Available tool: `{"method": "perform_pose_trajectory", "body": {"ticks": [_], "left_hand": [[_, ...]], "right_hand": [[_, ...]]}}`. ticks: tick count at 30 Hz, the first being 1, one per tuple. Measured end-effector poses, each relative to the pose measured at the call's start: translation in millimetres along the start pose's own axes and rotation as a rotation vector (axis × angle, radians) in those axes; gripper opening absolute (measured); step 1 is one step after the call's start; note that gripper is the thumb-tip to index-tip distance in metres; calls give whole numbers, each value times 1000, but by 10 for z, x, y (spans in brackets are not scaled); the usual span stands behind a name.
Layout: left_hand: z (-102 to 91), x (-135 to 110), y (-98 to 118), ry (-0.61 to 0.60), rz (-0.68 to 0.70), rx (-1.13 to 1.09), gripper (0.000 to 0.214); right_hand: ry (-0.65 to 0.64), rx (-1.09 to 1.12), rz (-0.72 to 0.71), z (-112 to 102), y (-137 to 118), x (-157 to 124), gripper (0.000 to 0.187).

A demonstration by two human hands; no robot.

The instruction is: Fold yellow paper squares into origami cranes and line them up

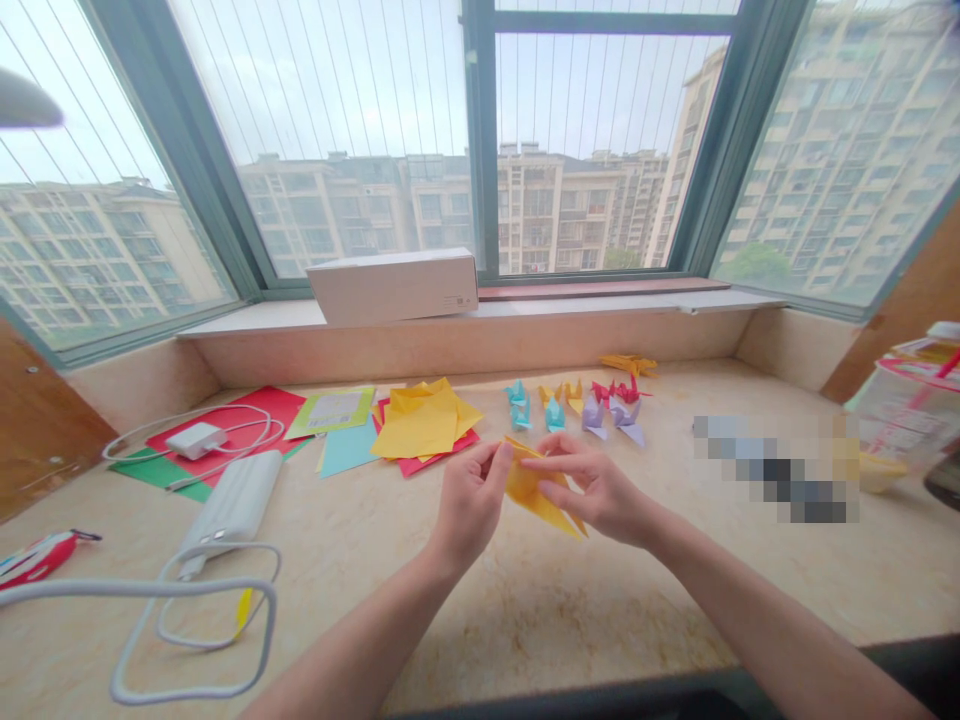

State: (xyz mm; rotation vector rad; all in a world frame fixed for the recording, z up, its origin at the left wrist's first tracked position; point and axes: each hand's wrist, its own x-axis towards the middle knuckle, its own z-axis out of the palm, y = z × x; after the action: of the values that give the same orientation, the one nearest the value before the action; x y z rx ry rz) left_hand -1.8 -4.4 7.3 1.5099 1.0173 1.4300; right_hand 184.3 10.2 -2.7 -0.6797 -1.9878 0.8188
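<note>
A partly folded sheet of yellow origami paper [534,492] is held up over the counter between both hands. My left hand [472,500] pinches its upper left corner between thumb and fingers. On the right side, my right hand [589,488] grips the paper, its fingers lying over the front layers and the thumb underneath. Just beyond the hands stand several folded paper cranes: blue ones [554,415], purple ones [594,418], red ones [621,390] and yellow ones. A stack of yellow paper [426,418] lies left of them, partly over red sheets.
Left on the marble counter [600,620] are a white power strip [241,495], its looping cable [266,640], a white charger [196,440] and coloured sheets. A white box [394,285] sits on the window ledge. A plastic cup [904,400] stands at the right, near a blurred-out item.
</note>
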Motion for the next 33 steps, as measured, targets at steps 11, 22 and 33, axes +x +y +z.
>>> {"method": "perform_pose_trajectory", "body": {"ticks": [11, 22, 33], "left_hand": [[-24, 6, 19, 26, 39, 39, 34], [-46, 72, -44, 43, -49, -65, 29], [-72, 91, -165, -65, 30, 85, 33]], "right_hand": [[-34, 14, -22, 6, -20, -2, 35], [103, 139, 99, 7, 88, 24, 53], [117, 430, 296, -128, 215, 96, 64]]}}
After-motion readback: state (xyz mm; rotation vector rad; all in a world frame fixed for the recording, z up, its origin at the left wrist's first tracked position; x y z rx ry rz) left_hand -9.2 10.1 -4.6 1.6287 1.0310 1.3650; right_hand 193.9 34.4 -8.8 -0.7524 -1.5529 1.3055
